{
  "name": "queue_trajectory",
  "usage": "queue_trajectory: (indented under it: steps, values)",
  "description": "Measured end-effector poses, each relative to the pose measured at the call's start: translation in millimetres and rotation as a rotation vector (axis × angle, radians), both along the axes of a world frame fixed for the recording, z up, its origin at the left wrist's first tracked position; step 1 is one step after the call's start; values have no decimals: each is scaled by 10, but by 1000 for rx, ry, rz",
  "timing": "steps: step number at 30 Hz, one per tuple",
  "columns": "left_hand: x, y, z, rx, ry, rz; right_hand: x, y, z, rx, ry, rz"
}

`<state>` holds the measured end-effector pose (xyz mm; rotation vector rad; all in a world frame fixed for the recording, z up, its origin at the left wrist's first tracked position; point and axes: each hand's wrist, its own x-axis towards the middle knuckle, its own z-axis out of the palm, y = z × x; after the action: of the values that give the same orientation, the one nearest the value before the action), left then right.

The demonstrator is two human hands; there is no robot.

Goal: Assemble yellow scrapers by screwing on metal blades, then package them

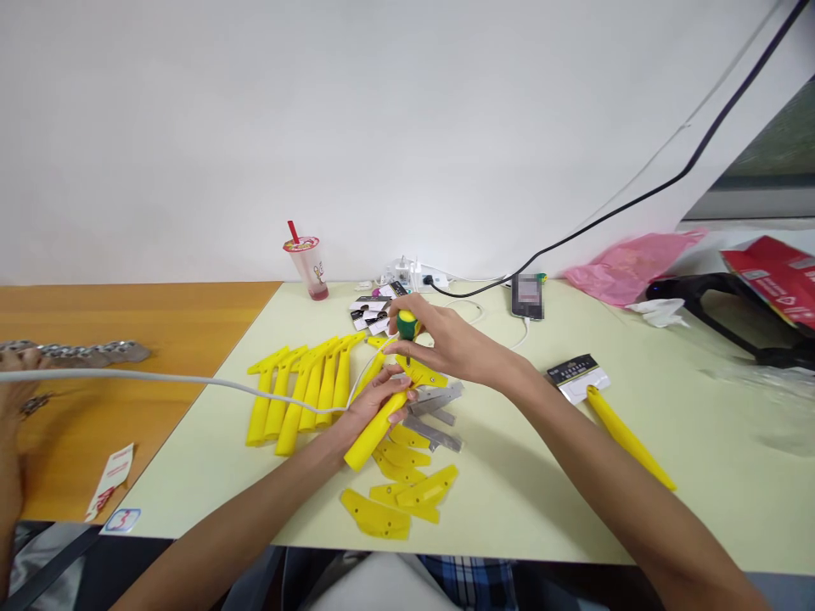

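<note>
My left hand is closed around a yellow plastic handle, tilted with its wide end toward me. In my right hand is a screwdriver with a green and yellow grip; its shaft points down at the yellow head of the handle. Whether the tip sits in a screw is too small to tell. Just right of my left hand lie grey metal blades. Flat yellow cover pieces are spread nearer to me. Several yellow handles stand in a row on the left.
A cup with a straw, a power strip and a charging phone are along the wall. A white cable crosses from the left. One yellow handle lies right, by a black card. Another person's hand is far left.
</note>
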<state>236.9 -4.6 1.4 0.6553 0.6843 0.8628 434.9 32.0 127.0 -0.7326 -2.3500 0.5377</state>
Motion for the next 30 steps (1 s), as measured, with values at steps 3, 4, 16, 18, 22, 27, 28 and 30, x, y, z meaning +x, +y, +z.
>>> queue_trajectory:
  steps: [3, 4, 16, 18, 22, 27, 28, 30]
  values:
    - [15, -2, -19, 16, -6, -6, -7, -6, -29, 51, -30, 18]
    - [15, 5, -29, 12, -14, 2, -11, -7, -38, 42, -32, 11]
    - [19, 14, -64, -49, -69, -1, 61, 74, -54, 126, 16, 64]
    - [13, 21, -29, -76, -48, -11, 73, 79, -52, 144, 22, 91]
    - [36, 11, 86, -144, -36, 30, 72, 74, -34, 107, -5, 64]
    - [89, -14, 119, -150, -65, 81, 83, 81, -30, 140, -93, -24]
    - [95, -15, 112, -143, -71, 85, 91, 85, -33, 137, -99, -16]
    - [102, -9, 98, -134, -82, 99, 109, 94, -35, 134, -83, 22]
